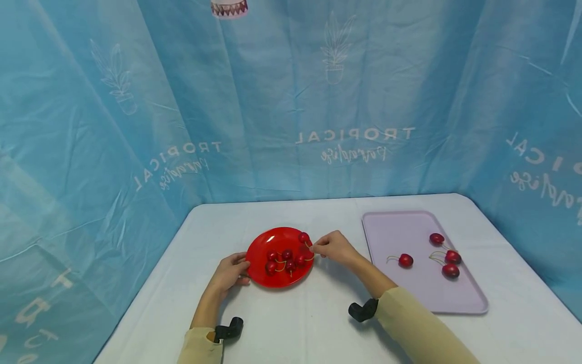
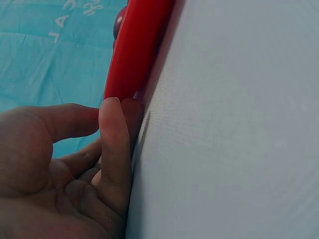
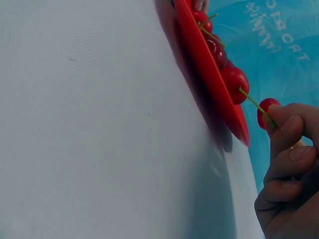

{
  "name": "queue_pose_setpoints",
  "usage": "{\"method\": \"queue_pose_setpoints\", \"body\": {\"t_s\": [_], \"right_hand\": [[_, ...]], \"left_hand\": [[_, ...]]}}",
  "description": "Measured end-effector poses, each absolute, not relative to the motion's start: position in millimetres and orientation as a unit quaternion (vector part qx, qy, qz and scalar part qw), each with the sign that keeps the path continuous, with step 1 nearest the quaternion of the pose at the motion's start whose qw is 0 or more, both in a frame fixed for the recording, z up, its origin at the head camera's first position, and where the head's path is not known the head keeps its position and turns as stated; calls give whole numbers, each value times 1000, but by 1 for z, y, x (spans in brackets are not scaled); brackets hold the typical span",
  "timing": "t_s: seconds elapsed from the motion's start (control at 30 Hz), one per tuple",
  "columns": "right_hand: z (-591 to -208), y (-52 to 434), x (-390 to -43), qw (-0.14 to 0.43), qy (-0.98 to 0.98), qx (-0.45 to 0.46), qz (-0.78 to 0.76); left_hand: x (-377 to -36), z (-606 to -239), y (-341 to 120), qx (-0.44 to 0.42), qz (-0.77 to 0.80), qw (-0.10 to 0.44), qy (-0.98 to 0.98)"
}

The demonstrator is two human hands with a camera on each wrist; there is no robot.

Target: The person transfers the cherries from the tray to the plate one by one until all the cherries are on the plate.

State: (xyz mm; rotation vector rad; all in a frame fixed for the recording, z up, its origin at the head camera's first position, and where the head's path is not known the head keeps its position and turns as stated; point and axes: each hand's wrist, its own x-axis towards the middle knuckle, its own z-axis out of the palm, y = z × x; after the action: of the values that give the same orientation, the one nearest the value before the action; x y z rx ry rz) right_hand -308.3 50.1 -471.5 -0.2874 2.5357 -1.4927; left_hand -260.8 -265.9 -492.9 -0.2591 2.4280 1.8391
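A red plate (image 1: 261,253) holding several red cherries (image 1: 287,254) lies on the white table. My left hand (image 1: 244,270) is at the plate's left rim, and in the left wrist view its fingers (image 2: 113,134) lie straight on the table, touching the plate (image 2: 134,50). My right hand (image 1: 317,247) is at the plate's right rim. In the right wrist view its thumb and forefinger pinch the green stem (image 3: 254,103) of a cherry (image 3: 234,80) lying on the plate (image 3: 209,74). Another cherry (image 3: 265,107) sits just behind the fingertips (image 3: 279,122).
A lilac tray (image 1: 454,293) lies to the right of the plate with several stemmed cherries (image 1: 405,260) on it. A blue printed cloth (image 1: 291,101) hangs behind and to both sides of the table (image 1: 295,323). A black wrist mount (image 1: 362,310) shows on each forearm.
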Motion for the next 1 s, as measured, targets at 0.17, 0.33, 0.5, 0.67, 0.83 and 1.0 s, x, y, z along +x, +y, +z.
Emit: {"method": "queue_pose_setpoints", "body": {"t_s": [0.17, 0.33, 0.5, 0.67, 0.83, 1.0], "right_hand": [[-475, 43, -309, 97, 852, -100, -505], [-478, 39, -309, 85, 852, -110, -505], [-480, 33, -308, 77, 862, -116, -488], [-484, 27, -308, 85, 876, -139, -454], [-486, 23, -306, 82, 881, -151, -442], [-487, 23, -304, 72, 879, -142, -449]], "left_hand": [[-260, -493, -265, -85, 601, 44, 793], [-260, -492, -264, -83, 603, 42, 792], [-261, -492, -265, -85, 599, 40, 795], [-260, -492, -265, -88, 601, 43, 793], [-260, -492, -265, -87, 602, 42, 793], [-261, -492, -266, -84, 601, 40, 794]]}}
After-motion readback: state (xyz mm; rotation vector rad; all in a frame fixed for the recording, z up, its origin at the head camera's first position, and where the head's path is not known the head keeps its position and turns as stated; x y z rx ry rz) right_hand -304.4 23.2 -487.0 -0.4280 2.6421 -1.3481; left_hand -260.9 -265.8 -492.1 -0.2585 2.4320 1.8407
